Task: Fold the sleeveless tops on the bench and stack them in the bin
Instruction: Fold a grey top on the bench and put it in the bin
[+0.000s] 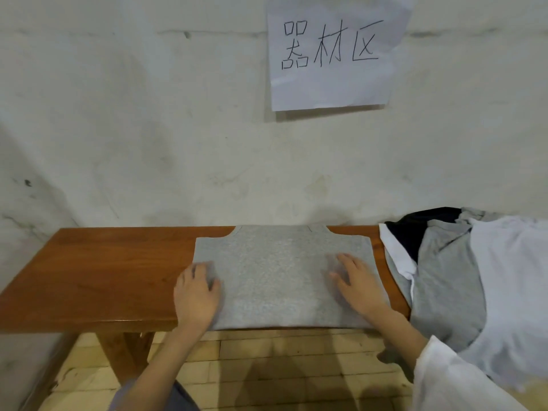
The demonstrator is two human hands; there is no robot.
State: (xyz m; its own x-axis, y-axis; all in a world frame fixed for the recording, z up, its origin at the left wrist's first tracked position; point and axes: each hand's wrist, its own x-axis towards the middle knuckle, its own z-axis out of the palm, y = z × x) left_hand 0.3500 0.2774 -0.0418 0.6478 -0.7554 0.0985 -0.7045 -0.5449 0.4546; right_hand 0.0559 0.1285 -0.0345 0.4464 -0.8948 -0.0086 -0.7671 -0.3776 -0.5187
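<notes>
A grey sleeveless top (278, 271) lies spread flat on the wooden bench (98, 271), its neck towards the wall and its hem at the front edge. My left hand (197, 292) rests on the top's left edge, fingers slightly bent on the cloth. My right hand (357, 284) lies flat on the right part of the top with fingers spread. To the right sits a pile of other tops (462, 277) in grey, white and black, draped over the bench's right end. No bin is in view.
A whitewashed wall (148, 129) stands right behind the bench, with a paper sign (332, 51) taped to it. Below the bench is a yellow brick floor (267, 366). The bench's left half is bare wood.
</notes>
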